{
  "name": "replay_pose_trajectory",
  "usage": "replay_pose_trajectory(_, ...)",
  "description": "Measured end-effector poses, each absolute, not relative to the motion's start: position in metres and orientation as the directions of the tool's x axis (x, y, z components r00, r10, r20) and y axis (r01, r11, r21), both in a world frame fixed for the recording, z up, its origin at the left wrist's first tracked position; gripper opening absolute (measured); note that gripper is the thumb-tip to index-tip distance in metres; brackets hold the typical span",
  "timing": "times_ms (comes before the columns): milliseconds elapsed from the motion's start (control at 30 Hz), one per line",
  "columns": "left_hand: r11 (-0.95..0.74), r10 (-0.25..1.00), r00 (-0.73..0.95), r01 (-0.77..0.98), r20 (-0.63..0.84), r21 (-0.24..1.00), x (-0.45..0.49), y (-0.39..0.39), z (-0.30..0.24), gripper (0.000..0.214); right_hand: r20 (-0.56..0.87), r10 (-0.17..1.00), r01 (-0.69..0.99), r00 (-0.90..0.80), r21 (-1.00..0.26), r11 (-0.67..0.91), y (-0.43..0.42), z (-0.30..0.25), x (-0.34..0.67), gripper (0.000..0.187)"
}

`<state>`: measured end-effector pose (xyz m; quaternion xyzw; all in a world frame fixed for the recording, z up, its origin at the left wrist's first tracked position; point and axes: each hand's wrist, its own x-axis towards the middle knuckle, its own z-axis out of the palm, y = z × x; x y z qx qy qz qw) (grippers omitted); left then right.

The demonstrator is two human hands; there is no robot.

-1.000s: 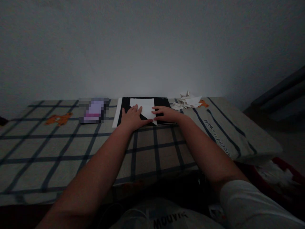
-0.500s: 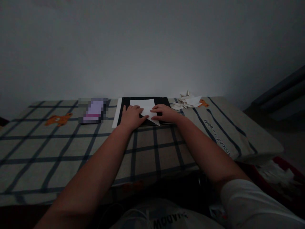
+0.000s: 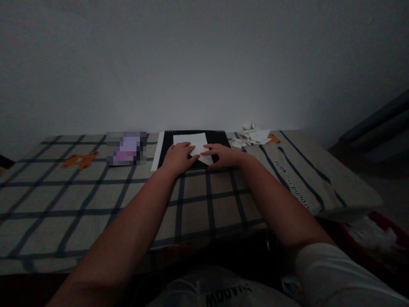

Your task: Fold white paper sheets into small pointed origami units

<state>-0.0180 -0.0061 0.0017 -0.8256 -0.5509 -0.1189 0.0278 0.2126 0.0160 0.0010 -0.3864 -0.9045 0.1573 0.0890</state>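
A white sheet of paper (image 3: 193, 138) lies on a black board with small holes along its far edge (image 3: 168, 143), in the middle of the table. My left hand (image 3: 179, 158) rests over the paper's left side, fingers stretched and thumb pointing right. From the right, my right hand (image 3: 223, 156) reaches onto the paper with its fingers apart and extended. Between the two hands the near part of the paper tapers to a point near the board's front edge. Both palms hide parts of the sheet and the board.
A checked cloth (image 3: 194, 204) covers the table. To the left lies a blurred, phone-like purple object (image 3: 128, 149). Several folded white paper pieces (image 3: 254, 135) are heaped right of the board. The wall (image 3: 204, 64) rises directly behind. A red container (image 3: 380, 234) stands below the right edge.
My right hand has shifted slightly toward me, its thumb now at the paper's near right edge. The paper's pointed near corner has swung or drawn back a little. My left hand has barely moved.
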Motion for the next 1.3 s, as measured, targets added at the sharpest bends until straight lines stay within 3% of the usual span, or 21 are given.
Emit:
replay_pose_trajectory(100,-0.384,0.907,0.358,0.919,0.220,0.085,-0.018,-0.006,0.002,0.052,0.071,0.712,0.635,-0.698,-0.397,0.662,0.016,0.002,0.214,0.063)
replay_pose_trajectory(300,-0.371,0.914,0.337,0.920,0.226,0.126,-0.016,-0.007,0.006,0.054,0.187,0.750,0.604,-0.634,-0.487,0.632,0.010,0.013,0.214,0.018)
replay_pose_trajectory(400,-0.366,0.912,0.316,0.915,0.261,0.169,-0.017,-0.006,0.006,0.055,0.319,0.811,0.606,-0.490,-0.544,0.580,0.012,0.016,0.213,0.016)
replay_pose_trajectory(533,-0.365,0.897,0.283,0.908,0.340,0.208,-0.020,-0.004,0.009,0.045,0.479,0.862,0.554,-0.164,-0.679,0.482,0.021,0.014,0.213,0.019)
replay_pose_trajectory(633,-0.327,0.900,0.219,0.911,0.378,0.251,-0.022,-0.005,0.014,0.035,0.545,0.838,0.453,0.032,-0.755,0.473,0.029,0.010,0.215,0.027)
replay_pose_trajectory(767,-0.267,0.904,0.055,0.848,0.424,0.457,-0.023,-0.006,0.019,0.042,0.641,0.752,0.396,0.151,-0.737,0.549,0.033,0.008,0.216,0.030)
replay_pose_trajectory(833,-0.280,0.903,0.007,0.768,0.430,0.576,-0.022,-0.005,0.019,0.041,0.697,0.711,0.445,0.095,-0.669,0.596,0.029,0.010,0.215,0.026)
replay_pose_trajectory(967,-0.281,0.930,0.002,0.649,0.367,0.707,-0.023,0.001,0.014,0.041,0.735,0.631,0.542,-0.247,-0.435,0.719,0.015,0.014,0.210,0.021)
replay_pose_trajectory(1033,-0.283,0.935,0.033,0.668,0.353,0.688,-0.023,0.002,0.012,0.042,0.660,0.616,0.563,-0.430,-0.338,0.755,0.010,0.013,0.206,0.027)
replay_pose_trajectory(1133,-0.295,0.932,0.070,0.715,0.355,0.634,-0.023,0.003,0.010,0.041,0.463,0.638,0.601,-0.615,-0.250,0.760,0.005,0.009,0.202,0.051)
replay_pose_trajectory(1233,-0.249,0.946,0.037,0.716,0.321,0.652,-0.023,0.003,0.010,0.040,0.328,0.684,0.649,-0.651,-0.227,0.726,0.003,0.005,0.201,0.067)
replay_pose_trajectory(1300,-0.192,0.960,-0.015,0.692,0.280,0.696,-0.023,0.004,0.011,0.040,0.315,0.691,0.652,-0.651,-0.234,0.721,0.003,0.006,0.202,0.063)
